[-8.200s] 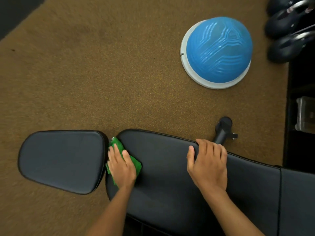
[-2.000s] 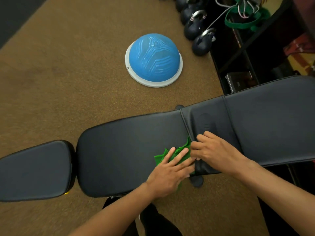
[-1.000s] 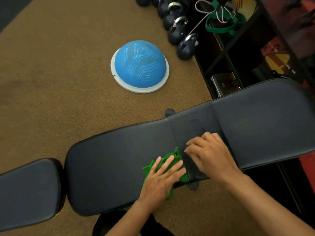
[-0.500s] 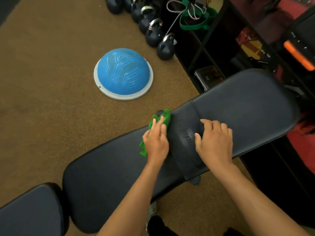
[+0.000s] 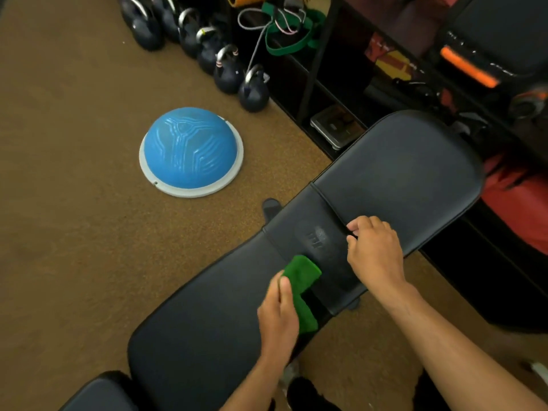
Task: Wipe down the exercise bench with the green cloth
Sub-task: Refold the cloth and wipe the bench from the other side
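Your open lanes on the exercise bench (image 5: 222, 307): the long pad running lower-left from the green cloth (image 5: 302, 274), and the wide pad beyond your right hand (image 5: 375, 256). That hand, fingers curled at the seam, blocks the path just right of the cloth. The black rack (image 5: 312, 69) crowds the bench's far end; the blue dome (image 5: 189, 146) sits well apart on the carpet (image 5: 74, 203).

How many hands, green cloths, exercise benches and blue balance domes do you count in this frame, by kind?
hands: 2 (left hand, right hand)
green cloth: 1
exercise bench: 1
blue balance dome: 1
total: 5
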`<state>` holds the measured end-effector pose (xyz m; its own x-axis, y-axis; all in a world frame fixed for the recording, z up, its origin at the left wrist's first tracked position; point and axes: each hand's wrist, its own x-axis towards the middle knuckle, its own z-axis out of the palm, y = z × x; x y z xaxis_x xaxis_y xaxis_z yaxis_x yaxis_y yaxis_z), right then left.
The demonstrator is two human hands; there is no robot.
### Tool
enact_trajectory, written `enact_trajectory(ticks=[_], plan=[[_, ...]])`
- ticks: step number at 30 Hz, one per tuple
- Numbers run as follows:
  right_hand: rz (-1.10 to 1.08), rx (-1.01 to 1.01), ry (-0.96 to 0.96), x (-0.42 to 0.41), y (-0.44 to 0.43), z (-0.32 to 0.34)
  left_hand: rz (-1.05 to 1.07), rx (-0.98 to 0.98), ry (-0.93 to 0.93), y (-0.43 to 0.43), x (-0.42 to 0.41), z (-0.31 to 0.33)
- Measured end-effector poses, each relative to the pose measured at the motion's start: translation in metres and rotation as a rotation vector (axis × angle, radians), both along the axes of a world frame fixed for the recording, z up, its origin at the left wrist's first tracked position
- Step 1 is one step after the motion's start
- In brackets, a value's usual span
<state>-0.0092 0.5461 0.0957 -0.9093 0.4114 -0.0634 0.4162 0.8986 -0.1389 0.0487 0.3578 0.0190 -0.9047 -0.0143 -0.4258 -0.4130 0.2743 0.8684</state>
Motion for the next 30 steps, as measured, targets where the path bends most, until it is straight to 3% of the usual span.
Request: enact_trajectory(ticks=[3, 6, 12, 17, 23, 30], plan=[[0.004, -0.044, 0.051, 0.007, -0.005, -0.003, 0.151, 0.127, -0.013, 0.004, -0.072, 0.028], [0.0, -0.032, 0.098, 0.011, -0.007, -0.005, -0.018, 0.157, 0.142, 0.026, -0.139, 0.059], [-0.008, 0.017, 0.123, 0.015, -0.012, -0.011, -0.692, -0.293, 0.738, 0.076, -0.202, 0.049], [-0.001, 0.041, 0.01, 0.019, -0.001, -0.001, -0.929, -0.693, 1.086, 0.061, -0.199, 0.036], [-0.065, 0.091, 0.074, 0.042, 0.016, 0.005, -0.968, -0.793, 1.166, 0.074, -0.179, 0.043], [-0.173, 0.164, 0.006, 0.07, 0.04, 0.015, -1.092, -0.651, 1.179, 0.116, -0.107, 0.045]])
